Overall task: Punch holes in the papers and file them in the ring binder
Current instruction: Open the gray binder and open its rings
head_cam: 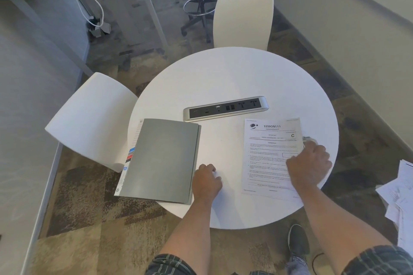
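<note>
I stand over a round white table (pixel 234 73) with both of my bare forearms reaching across its near edge. My left hand (pixel 206 182) rests on the bare tabletop just beside the lower right corner of the grey ring binder (pixel 161 161); its fingers are curled loosely under and hold nothing. The binder lies shut and flat on the left part of the table, its near corner hanging a little past the rim, with coloured index tabs (pixel 130 156) and a lined sheet showing along its left edge.

My right hand (pixel 309 166) lies on the right side of the printed papers (pixel 268 156), which sit flat on the right part of the table — a form with a bold heading at the top. The fingers bend down over something small and metallic (pixel 309 139) at the paper's right edge; it is blurred, and I cannot tell what it is or whether my fingers grip it or only cover it.

Beyond both lies a silver power strip (pixel 225 108) set into the tabletop. Two white chairs (pixel 243 20) stand at the far and left sides, and more loose sheets (pixel 400 194) lie off to my right — clear of the table.
</note>
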`<state>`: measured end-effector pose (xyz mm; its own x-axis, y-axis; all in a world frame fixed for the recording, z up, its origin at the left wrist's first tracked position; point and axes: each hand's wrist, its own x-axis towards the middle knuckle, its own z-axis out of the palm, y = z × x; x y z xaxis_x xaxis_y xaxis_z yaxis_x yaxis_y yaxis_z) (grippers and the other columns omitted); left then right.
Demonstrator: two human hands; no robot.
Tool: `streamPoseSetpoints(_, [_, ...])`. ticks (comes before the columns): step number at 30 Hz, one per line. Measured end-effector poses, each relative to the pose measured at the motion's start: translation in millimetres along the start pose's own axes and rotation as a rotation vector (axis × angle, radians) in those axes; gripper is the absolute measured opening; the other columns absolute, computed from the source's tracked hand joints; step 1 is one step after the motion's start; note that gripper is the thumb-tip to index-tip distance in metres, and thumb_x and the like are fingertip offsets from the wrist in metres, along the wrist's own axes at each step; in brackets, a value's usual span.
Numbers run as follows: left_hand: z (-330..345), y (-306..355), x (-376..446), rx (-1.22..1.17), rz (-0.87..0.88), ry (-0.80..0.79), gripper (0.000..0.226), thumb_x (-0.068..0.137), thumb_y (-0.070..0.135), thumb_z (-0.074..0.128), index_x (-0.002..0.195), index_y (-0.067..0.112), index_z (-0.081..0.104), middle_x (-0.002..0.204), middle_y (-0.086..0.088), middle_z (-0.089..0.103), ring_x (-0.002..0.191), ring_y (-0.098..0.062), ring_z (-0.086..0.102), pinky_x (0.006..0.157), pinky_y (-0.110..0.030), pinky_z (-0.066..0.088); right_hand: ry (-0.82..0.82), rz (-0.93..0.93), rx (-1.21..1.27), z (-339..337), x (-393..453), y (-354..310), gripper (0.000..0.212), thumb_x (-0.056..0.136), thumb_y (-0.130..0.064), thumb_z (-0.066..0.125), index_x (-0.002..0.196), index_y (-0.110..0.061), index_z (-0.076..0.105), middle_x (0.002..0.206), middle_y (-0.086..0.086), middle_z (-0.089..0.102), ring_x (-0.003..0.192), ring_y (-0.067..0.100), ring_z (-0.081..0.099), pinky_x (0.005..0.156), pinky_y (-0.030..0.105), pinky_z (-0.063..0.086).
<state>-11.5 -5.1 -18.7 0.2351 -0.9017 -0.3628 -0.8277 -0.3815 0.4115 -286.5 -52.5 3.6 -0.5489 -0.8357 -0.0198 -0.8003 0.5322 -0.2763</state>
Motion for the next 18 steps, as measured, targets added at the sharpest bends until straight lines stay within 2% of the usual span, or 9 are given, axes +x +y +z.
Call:
streamPoseSetpoints(2, [-8, -6, 5, 0.046, 0.025, 0.047, 0.029, 0.092, 0.023, 0.062, 0.12, 0.018, 0.065, 0.123, -0.001, 0.059, 0.114, -0.023, 0.057, 0.089, -0.033, 0.047, -0.055, -0.164, 0.022, 6, -13, -20, 0.05, 0.081, -0.017, 0.074, 0.129, -0.013, 0.058, 0.124, 0.014, 0.061, 0.115, 0.035, 0.056, 0.095, 0.047, 0.045])
streamPoseSetpoints(6, [-28, -25, 18, 0.222, 0.023, 0.164, 0.038, 0.091, 0.021, 0.063, 0.128, 0.016, 0.059, 0.143, -0.004, 0.051, 0.128, -0.026, 0.05, 0.1, -0.034, 0.041, -0.39, -0.587, 0.089, 27, -52, -65, 0.047, 0.094, -0.025, 0.066, 0.14, -0.019, 0.057, 0.14, 0.004, 0.058, 0.127, 0.027, 0.054, 0.105, 0.04, 0.04])
streamPoseSetpoints(8, [-38, -39, 23, 0.268, -0.037, 0.211, 0.056, 0.088, 0.021, 0.065, 0.141, 0.018, 0.05, 0.16, -0.01, 0.034, 0.144, -0.03, 0.036, 0.111, -0.039, 0.037, -0.531, -0.797, 0.022, 34, -75, -88, 0.056, 0.097, -0.031, 0.062, 0.15, -0.023, 0.046, 0.151, -0.001, 0.05, 0.136, 0.024, 0.048, 0.111, 0.038, 0.037])
streamPoseSetpoints(11, [-51, -62, 29, 0.303, -0.168, 0.263, 0.081, 0.087, 0.03, 0.068, 0.157, 0.021, 0.029, 0.168, -0.016, 0.013, 0.153, -0.039, 0.017, 0.119, -0.047, 0.029, -0.687, -1.054, -0.131, 42, -109, -117, 0.072, 0.099, -0.036, 0.061, 0.161, -0.024, 0.027, 0.167, -0.001, 0.029, 0.147, 0.024, 0.036, 0.118, 0.04, 0.032])
streamPoseSetpoints(15, [-63, -84, 31, 0.326, -0.35, 0.143, 0.116, 0.075, 0.067, 0.072, 0.161, 0.025, 0.007, 0.168, -0.02, -0.002, 0.155, -0.043, 0.0, 0.124, -0.054, 0.012, -0.741, -1.232, -0.219, 60, -143, -139, 0.088, 0.096, -0.037, 0.065, 0.165, -0.021, 0.012, 0.173, 0.004, 0.007, 0.155, 0.025, 0.022, 0.121, 0.043, 0.028])
streamPoseSetpoints(18, [-62, -92, 28, 0.242, -0.401, 0.047, 0.108, 0.081, 0.064, 0.065, 0.161, 0.027, 0.003, 0.169, -0.017, -0.007, 0.155, -0.044, -0.003, 0.124, -0.055, 0.009, -0.751, -1.315, -0.274, 73, -158, -147, 0.095, 0.095, -0.04, 0.067, 0.165, -0.019, 0.006, 0.173, 0.004, 0.0, 0.157, 0.024, 0.015, 0.123, 0.043, 0.026])
